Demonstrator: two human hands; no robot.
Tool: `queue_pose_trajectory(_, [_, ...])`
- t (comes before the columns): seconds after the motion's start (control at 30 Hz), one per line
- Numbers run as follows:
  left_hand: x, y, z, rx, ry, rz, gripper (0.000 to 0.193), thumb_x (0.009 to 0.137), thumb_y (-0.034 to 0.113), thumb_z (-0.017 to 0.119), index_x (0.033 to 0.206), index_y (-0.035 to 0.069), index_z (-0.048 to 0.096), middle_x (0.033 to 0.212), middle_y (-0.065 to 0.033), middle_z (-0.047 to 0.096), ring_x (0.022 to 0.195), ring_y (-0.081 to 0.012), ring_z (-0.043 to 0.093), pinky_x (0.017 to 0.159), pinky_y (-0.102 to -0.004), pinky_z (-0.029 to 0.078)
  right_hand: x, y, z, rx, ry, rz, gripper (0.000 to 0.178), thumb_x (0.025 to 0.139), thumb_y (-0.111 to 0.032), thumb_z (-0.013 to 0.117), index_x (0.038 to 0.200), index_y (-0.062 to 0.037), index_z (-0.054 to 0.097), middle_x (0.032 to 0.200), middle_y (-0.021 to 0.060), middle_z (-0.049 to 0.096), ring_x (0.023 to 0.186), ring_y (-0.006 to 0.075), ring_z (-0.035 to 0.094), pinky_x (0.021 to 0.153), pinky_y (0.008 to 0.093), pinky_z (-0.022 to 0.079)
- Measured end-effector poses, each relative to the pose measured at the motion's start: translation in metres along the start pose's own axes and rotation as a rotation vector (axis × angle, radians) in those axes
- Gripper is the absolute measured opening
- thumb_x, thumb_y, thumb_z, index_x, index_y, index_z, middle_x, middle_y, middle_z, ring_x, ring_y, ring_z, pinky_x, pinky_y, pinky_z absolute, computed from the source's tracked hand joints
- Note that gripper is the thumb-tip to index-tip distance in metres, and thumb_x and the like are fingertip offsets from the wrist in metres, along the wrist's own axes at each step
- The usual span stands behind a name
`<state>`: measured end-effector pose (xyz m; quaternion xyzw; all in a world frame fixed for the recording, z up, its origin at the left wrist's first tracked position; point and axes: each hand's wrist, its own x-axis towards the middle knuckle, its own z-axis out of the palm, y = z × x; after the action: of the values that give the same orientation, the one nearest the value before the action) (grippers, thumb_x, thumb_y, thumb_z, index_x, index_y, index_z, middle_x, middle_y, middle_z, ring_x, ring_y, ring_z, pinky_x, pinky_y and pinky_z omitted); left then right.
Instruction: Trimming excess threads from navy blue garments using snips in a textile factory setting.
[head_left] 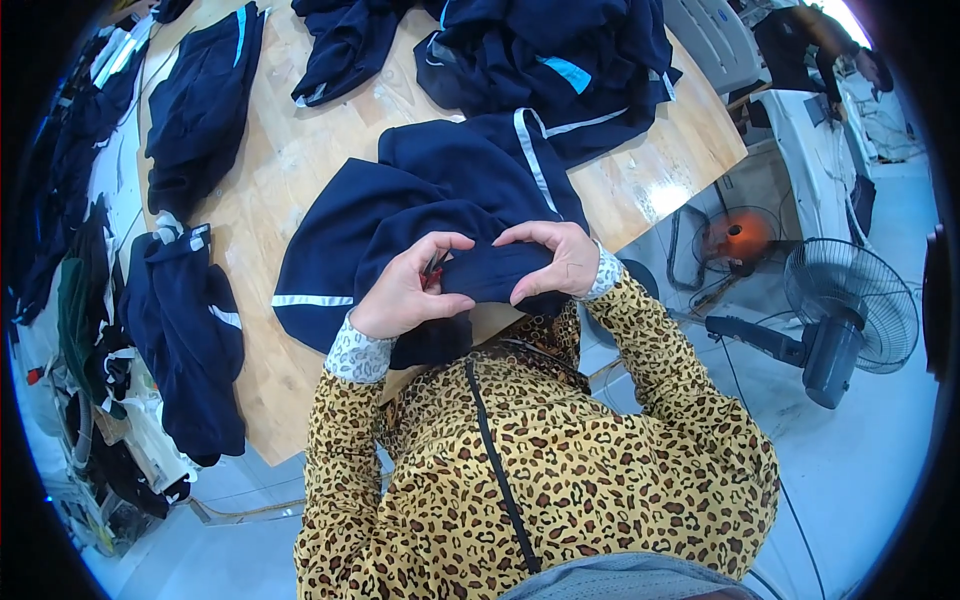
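A navy garment point(420, 200) with white and light-blue stripes lies spread on the wooden table point(290, 160), hanging over the near edge. Both my hands pinch a folded part of it close to my chest. My left hand point(405, 290) grips the fabric together with a small red-handled tool point(432, 272), which is mostly hidden. My right hand point(555, 258) curls over the top of the same fold, thumb underneath.
More navy garments lie in heaps at the back point(550, 55), at the far left point(200, 110) and over the left edge point(185, 340). Two floor fans point(850, 310) point(738, 238) stand to the right. Another person point(810, 45) is at a machine at the far right.
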<state>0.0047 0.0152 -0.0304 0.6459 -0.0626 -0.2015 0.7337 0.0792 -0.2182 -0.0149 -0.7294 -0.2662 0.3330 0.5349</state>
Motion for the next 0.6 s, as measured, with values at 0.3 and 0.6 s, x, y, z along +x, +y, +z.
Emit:
queue_pose_trajectory(0.3, [-0.001, 0.006, 0.006, 0.383, 0.192, 0.055, 0.03, 0.072, 0.002, 0.071, 0.098, 0.002, 0.057, 0.08, 0.0008, 0.057, 0.06, -0.0027, 0.049, 0.052, -0.0196, 0.041, 0.003, 0.002, 0.008, -0.455, 0.153, -0.329, 0.036, 0.066, -0.014, 0.077, 0.095, -0.0042, 0.06, 0.084, 0.0092, 0.062, 0.075, 0.0228, 0.062, 0.067, 0.0292, 0.048])
queue_pose_trajectory(0.6, [-0.049, 0.071, -0.004, 0.672, 0.812, 0.71, 0.019, 0.062, -0.009, 0.069, 0.075, 0.0, 0.059, 0.069, -0.0087, 0.057, 0.055, -0.0179, 0.055, 0.049, -0.0252, 0.042, 0.005, 0.0, 0.014, -0.789, 0.035, -0.312, 0.032, 0.069, -0.012, 0.07, 0.098, -0.0078, 0.056, 0.084, 0.0114, 0.062, 0.078, 0.0304, 0.061, 0.072, 0.0378, 0.048])
